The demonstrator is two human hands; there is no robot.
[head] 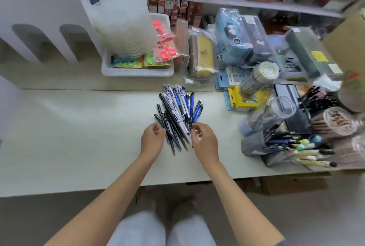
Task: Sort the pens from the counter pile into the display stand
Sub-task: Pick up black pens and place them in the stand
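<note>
Head view: left hand (153,139) and right hand (204,142) flank the pen pile (177,111).
Pens run lengthwise away from the curled fingers (157,128), both hands equally near; whether either grips one, I cannot tell.

A pale counter (79,127) carries a pile of pens (177,111), a white tray (138,71) and a pen stand (286,139)
</note>
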